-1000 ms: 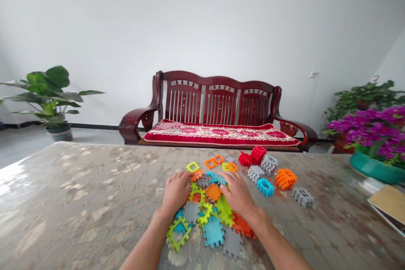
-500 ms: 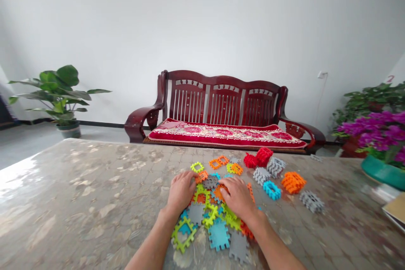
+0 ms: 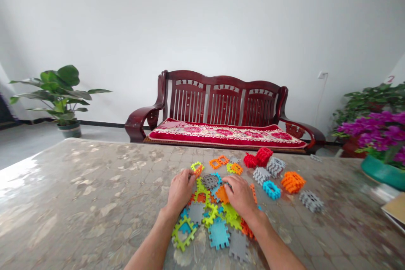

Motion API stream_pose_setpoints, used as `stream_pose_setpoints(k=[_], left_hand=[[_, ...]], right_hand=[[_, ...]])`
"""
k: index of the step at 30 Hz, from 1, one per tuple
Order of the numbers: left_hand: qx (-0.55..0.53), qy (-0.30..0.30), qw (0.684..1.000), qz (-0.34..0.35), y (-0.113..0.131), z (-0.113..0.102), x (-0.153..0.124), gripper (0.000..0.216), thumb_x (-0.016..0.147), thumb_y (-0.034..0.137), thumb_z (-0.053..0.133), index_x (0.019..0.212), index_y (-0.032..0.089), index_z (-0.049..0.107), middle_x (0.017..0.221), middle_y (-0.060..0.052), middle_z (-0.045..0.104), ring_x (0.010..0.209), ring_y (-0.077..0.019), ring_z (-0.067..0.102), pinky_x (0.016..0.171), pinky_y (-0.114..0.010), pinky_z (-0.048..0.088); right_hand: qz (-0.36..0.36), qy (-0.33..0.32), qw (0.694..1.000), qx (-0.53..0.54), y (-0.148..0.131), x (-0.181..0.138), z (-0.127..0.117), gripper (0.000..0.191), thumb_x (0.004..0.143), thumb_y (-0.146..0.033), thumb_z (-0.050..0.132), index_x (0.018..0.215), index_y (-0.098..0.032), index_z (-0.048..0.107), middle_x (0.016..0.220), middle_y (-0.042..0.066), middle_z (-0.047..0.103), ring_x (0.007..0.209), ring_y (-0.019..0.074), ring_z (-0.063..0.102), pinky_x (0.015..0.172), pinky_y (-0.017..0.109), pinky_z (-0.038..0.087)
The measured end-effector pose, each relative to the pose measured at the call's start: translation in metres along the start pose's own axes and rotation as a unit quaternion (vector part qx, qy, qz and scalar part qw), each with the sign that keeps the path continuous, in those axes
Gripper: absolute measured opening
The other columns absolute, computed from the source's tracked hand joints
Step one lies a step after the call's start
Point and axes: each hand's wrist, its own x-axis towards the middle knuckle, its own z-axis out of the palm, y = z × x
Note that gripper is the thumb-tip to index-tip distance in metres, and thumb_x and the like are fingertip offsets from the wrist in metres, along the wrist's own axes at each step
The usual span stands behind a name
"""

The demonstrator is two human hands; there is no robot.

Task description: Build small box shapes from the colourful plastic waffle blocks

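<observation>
My left hand (image 3: 182, 188) pinches an orange interlocking tile (image 3: 198, 171), tilted up on its edge at the far left of the pile. My right hand (image 3: 239, 194) is closed on a tilted orange tile (image 3: 222, 194); its fingers partly cover it, and a dark bit shows at the fingertips. Between the hands lies a dark grey tile with holes (image 3: 210, 181). Nearer to me are a plain grey tile (image 3: 196, 212), a blue square tile (image 3: 219, 234), a lime frame tile (image 3: 184, 234) and another grey tile (image 3: 238, 246), among several overlapping pieces.
Stacked red tiles (image 3: 263, 157), grey tiles (image 3: 276, 167), blue tiles (image 3: 271, 190) and orange tiles (image 3: 293, 182) stand to the right on the patterned table (image 3: 95, 202). Purple flowers (image 3: 376, 130) in a green pot stand at the right edge. A wooden bench (image 3: 221, 101) is beyond.
My left hand has taken hold of the orange tile and tipped it up off the pile. The orange tile at my right fingers has shifted and tilted; that hand has moved slightly.
</observation>
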Motion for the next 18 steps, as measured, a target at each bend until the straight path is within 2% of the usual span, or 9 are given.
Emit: stream_pose_setpoints(k=[3, 6, 11, 15, 18], left_hand=[[-0.021, 0.006, 0.999, -0.042, 0.002, -0.003, 0.0, 0.022, 0.093, 0.031, 0.041, 0.093, 0.022, 0.06, 0.092, -0.004, 0.072, 0.088, -0.0189, 0.065, 0.073, -0.027, 0.041], [-0.051, 0.017, 0.994, -0.092, 0.003, -0.005, 0.0, 0.02, 0.091, 0.033, 0.043, 0.095, 0.024, 0.06, 0.091, -0.002, 0.073, 0.086, -0.0184, 0.066, 0.066, -0.025, 0.039], [-0.088, 0.036, 0.986, -0.135, 0.001, -0.005, 0.001, 0.02, 0.09, 0.034, 0.045, 0.098, 0.026, 0.062, 0.093, -0.001, 0.074, 0.084, -0.0173, 0.067, 0.064, -0.024, 0.039], [-0.108, 0.049, 0.982, -0.147, 0.0, -0.005, 0.001, 0.023, 0.089, 0.03, 0.045, 0.105, 0.026, 0.061, 0.102, 0.0, 0.075, 0.089, -0.0161, 0.068, 0.067, -0.023, 0.041], [-0.109, 0.056, 0.98, -0.156, 0.001, -0.006, 0.001, 0.026, 0.089, 0.028, 0.045, 0.111, 0.026, 0.06, 0.103, -0.001, 0.075, 0.088, -0.0159, 0.068, 0.067, -0.023, 0.042]], right_hand=[[0.001, 0.015, 1.0, 0.022, 0.001, 0.003, 0.001, 0.032, 0.085, -0.015, 0.046, 0.106, -0.024, 0.069, 0.112, 0.005, 0.07, 0.108, 0.0203, 0.06, 0.096, 0.033, 0.044], [0.007, -0.001, 1.0, 0.019, -0.001, 0.01, 0.001, 0.032, 0.085, -0.014, 0.047, 0.107, -0.023, 0.069, 0.113, 0.005, 0.07, 0.109, 0.0195, 0.06, 0.098, 0.031, 0.042], [-0.02, -0.074, 0.997, -0.017, -0.009, 0.032, 0.001, 0.037, 0.086, -0.012, 0.046, 0.114, -0.022, 0.068, 0.119, 0.003, 0.069, 0.113, 0.0165, 0.059, 0.101, 0.027, 0.039], [0.012, -0.137, 0.985, -0.101, -0.017, 0.052, 0.003, 0.036, 0.084, -0.015, 0.05, 0.113, -0.027, 0.069, 0.117, 0.002, 0.07, 0.111, 0.0175, 0.061, 0.095, 0.027, 0.042], [0.027, -0.152, 0.98, -0.125, -0.021, 0.064, 0.005, 0.035, 0.08, -0.014, 0.053, 0.107, -0.026, 0.072, 0.111, 0.004, 0.072, 0.107, 0.021, 0.063, 0.087, 0.029, 0.045]])
